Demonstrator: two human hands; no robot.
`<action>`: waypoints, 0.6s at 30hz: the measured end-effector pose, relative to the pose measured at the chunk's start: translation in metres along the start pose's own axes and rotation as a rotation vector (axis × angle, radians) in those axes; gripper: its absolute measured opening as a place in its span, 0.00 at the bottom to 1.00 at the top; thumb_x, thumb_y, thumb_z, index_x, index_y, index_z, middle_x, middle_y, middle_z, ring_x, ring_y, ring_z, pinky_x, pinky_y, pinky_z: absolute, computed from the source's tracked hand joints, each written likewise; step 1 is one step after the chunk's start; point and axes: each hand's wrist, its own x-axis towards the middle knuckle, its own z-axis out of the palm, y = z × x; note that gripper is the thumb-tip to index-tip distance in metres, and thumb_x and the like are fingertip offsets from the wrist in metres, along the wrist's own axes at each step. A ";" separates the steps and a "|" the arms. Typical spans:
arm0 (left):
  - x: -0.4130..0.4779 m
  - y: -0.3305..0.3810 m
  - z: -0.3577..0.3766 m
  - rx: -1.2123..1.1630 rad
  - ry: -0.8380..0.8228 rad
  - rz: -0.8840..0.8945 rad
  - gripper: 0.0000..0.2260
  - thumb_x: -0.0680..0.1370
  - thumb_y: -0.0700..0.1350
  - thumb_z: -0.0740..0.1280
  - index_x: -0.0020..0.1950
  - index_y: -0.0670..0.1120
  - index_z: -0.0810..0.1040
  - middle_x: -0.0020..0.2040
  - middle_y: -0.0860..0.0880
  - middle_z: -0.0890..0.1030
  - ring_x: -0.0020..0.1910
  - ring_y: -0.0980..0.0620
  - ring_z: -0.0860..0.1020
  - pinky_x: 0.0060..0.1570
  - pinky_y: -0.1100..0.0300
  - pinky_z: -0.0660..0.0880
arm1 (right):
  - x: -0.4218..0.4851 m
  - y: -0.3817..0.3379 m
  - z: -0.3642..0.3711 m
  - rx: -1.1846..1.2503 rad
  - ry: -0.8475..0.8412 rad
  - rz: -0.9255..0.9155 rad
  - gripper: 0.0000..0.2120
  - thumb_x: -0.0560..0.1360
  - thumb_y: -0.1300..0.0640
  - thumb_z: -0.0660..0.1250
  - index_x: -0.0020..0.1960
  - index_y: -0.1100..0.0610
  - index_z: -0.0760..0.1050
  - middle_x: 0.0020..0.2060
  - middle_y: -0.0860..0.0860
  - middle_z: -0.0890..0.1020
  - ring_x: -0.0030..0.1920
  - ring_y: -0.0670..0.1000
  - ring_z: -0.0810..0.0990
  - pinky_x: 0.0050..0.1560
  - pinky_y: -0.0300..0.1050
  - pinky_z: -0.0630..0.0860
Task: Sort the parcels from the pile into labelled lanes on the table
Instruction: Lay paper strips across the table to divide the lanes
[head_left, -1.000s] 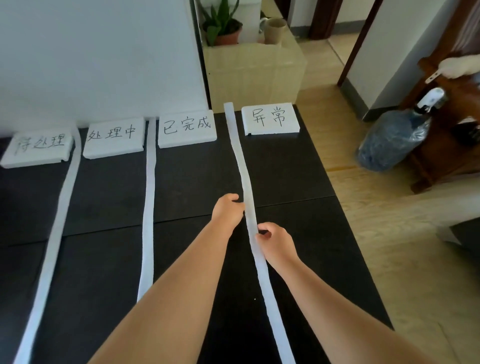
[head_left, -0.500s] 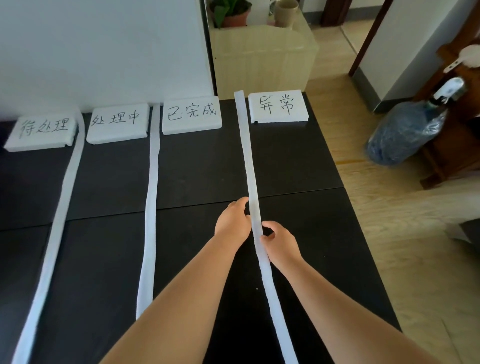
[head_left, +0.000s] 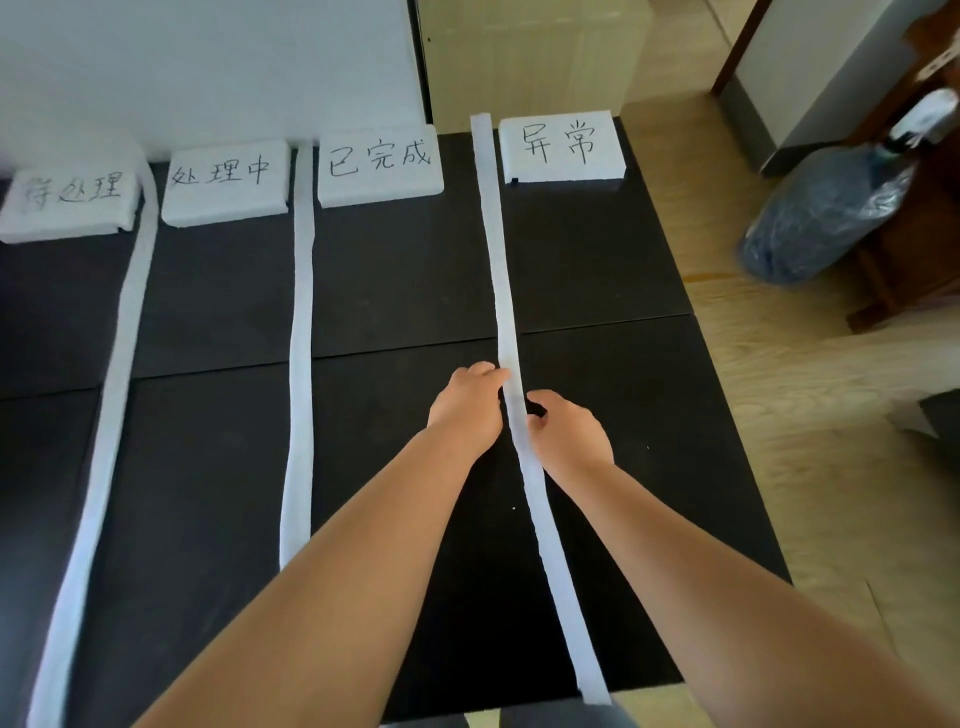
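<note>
Together, both hands (head_left: 465, 410) (head_left: 569, 436) pinch the rightmost strip (head_left: 498, 249).

Black table (head_left: 597, 270), glossy, thin pale seams. Plain white strips (head_left: 506, 312). White label blocks (head_left: 561, 148), black handwritten characters. Pale yellow wood-grain floor (head_left: 810, 467). Blue water bottle (head_left: 821, 218). Dark brown stand (head_left: 914, 270). White wall (head_left: 208, 67).
</note>
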 end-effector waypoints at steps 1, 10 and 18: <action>-0.002 0.000 0.001 0.021 -0.002 0.007 0.25 0.82 0.37 0.60 0.78 0.51 0.63 0.77 0.52 0.62 0.73 0.50 0.64 0.62 0.54 0.74 | -0.003 0.002 0.000 -0.002 0.007 0.001 0.21 0.83 0.54 0.59 0.75 0.48 0.65 0.59 0.49 0.80 0.44 0.47 0.81 0.41 0.42 0.80; -0.025 -0.003 0.025 0.189 0.051 0.140 0.23 0.84 0.45 0.60 0.79 0.50 0.60 0.81 0.52 0.53 0.78 0.48 0.55 0.68 0.51 0.69 | -0.041 0.040 0.008 0.153 -0.004 0.119 0.07 0.80 0.54 0.66 0.58 0.51 0.73 0.44 0.48 0.80 0.38 0.46 0.83 0.41 0.45 0.84; -0.042 -0.004 0.043 0.274 0.038 0.259 0.24 0.84 0.50 0.58 0.79 0.49 0.60 0.81 0.50 0.54 0.80 0.47 0.51 0.77 0.48 0.54 | -0.065 0.048 0.021 0.202 -0.017 0.112 0.08 0.78 0.56 0.69 0.56 0.51 0.73 0.42 0.48 0.80 0.37 0.46 0.84 0.40 0.43 0.84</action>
